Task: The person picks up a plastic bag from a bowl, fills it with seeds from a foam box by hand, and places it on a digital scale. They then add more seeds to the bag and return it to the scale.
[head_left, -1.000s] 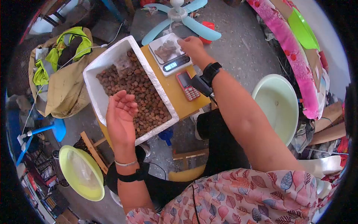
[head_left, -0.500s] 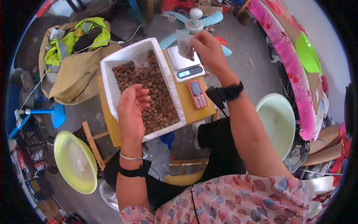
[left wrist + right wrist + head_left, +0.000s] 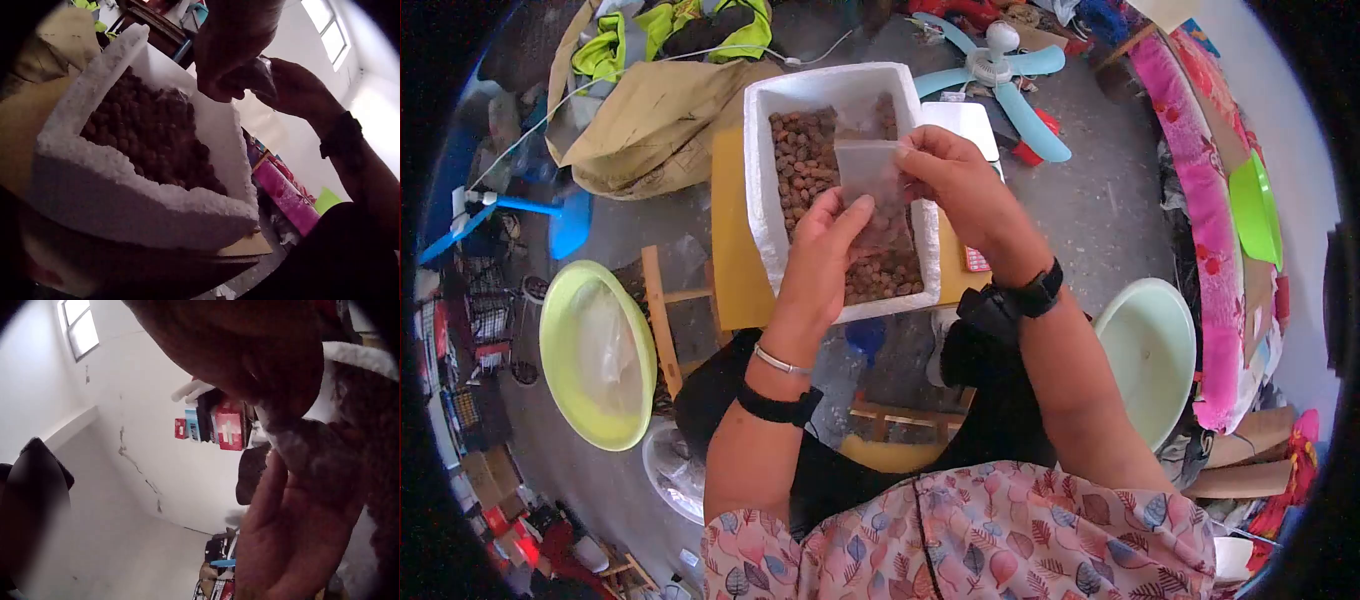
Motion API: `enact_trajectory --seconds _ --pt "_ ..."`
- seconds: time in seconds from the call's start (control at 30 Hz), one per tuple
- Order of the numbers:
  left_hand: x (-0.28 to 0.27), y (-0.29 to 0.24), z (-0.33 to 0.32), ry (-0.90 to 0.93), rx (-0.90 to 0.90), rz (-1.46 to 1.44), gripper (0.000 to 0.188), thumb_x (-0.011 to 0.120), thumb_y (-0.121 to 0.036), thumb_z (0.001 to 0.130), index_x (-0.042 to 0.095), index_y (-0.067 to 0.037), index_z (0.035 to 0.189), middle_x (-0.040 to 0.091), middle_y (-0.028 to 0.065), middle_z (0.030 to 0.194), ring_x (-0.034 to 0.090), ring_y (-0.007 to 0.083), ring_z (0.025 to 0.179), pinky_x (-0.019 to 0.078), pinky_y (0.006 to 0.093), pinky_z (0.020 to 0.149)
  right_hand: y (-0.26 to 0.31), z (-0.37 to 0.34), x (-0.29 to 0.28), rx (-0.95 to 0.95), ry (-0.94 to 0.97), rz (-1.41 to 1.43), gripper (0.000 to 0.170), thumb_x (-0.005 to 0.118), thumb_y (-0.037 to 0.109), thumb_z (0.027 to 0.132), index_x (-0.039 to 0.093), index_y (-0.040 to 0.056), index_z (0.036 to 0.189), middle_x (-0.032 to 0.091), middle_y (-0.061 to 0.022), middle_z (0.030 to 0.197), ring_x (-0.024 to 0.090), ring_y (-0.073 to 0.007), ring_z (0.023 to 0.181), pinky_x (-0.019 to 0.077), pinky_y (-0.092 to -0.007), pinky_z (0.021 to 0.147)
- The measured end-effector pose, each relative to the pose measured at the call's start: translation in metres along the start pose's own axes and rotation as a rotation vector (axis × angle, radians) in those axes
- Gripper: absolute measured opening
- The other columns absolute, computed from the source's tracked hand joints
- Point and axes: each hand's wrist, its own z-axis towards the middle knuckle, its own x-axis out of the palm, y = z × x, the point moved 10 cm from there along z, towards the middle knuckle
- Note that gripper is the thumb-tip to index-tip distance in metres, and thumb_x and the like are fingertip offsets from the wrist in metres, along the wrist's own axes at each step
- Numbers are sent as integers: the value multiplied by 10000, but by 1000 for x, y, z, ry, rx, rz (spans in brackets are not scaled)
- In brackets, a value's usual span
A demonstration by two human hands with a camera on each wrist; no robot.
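A clear plastic bag (image 3: pixel 868 170) with brown pieces in its lower part is held up over the white foam box (image 3: pixel 758 190). My right hand (image 3: pixel 975 190) pinches the bag's upper right corner. Lower on the bag, my left hand (image 3: pixel 820 255) grips its left side, thumb lying across the front. Brown nut-like pieces (image 3: pixel 805 150) fill the bottom of the box, partly hidden by the bag and hands. In the right wrist view the bag (image 3: pixel 312 447) sits between both hands, its contents bunched low.
The box stands on a yellow board (image 3: pixel 740 230). To its right are a white scale (image 3: pixel 968 122) and a red phone (image 3: pixel 977 260), both partly covered. A blue fan (image 3: pixel 992 68) lies behind. Basins stand left (image 3: pixel 560 350) and right (image 3: pixel 1170 350); a tan sack (image 3: pixel 660 130) lies far left.
My right hand has lifted the bag off the scale and carried it left over the box. My left hand, empty before, has moved up and taken hold of the bag. The head view has shifted.
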Motion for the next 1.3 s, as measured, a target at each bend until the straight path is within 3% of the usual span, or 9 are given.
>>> enact_trajectory --seconds 0.07,0.2,0.3,0.43,0.6,0.73,0.93,1.2,1.3 --pt "-10 9 0 -41 -48 -74 257 624 -240 996 610 -64 1183 666 32 1117 640 142 1031 531 354 887 -21 7 -4 44 -102 5 223 632 256 970 631 35 994 622 -22 879 589 -121 758 491 -268 684" --pt "-37 28 3 -139 -107 -148 209 610 -262 1006 626 -109 1147 684 18 1072 661 154 1010 558 383 842 -57 0 17 227 50 -15 377 621 378 956 664 8 1015 622 -9 827 571 -121 716 472 -277 642" --pt "-50 45 4 -193 -167 -202 209 603 -286 1009 639 -124 1136 691 9 1064 667 161 1014 554 381 839 -63 4 26 129 120 -386 397 619 364 944 690 -27 953 646 -42 770 588 -139 669 472 -298 602" --pt "-51 45 -1 -274 -158 -195 164 614 -267 999 636 -118 1064 681 8 1030 660 153 894 528 346 781 -54 6 22 39 86 -516 420 623 344 923 694 -67 873 669 -144 729 617 -186 652 500 -366 616" --pt "-45 39 -3 -230 -120 -155 184 588 -241 1005 616 -107 1127 674 10 1039 659 141 907 535 321 774 -52 8 23 -21 118 -611 427 622 341 909 689 -76 854 681 -225 756 661 -235 696 523 -414 684" --pt "-45 37 -3 -244 -95 -108 290 585 -205 994 584 -105 1267 659 28 1171 647 169 1062 534 393 895 -46 2 26 -52 106 -617 336 625 271 906 692 -58 924 699 -217 797 674 -244 722 523 -405 690" --pt "-40 24 -1 -232 15 -102 238 582 -119 991 586 -72 1225 642 16 1123 629 115 1000 532 307 873 -43 4 25 -166 69 -494 233 628 185 899 676 -33 963 695 -182 806 656 -200 743 520 -372 697" --pt "-41 20 -1 -221 25 -18 284 559 -111 995 595 -57 1272 652 42 1192 629 153 1081 511 344 966 -31 6 28 -211 89 -257 247 673 220 904 682 -20 960 698 -101 854 639 -152 803 515 -331 725" --pt "-34 12 -1 -168 53 67 286 586 -134 992 602 -41 1263 646 28 1181 608 121 1067 488 295 939 -21 9 24 -141 114 -383 258 691 241 911 683 -11 966 687 -85 856 624 -136 811 512 -320 733"
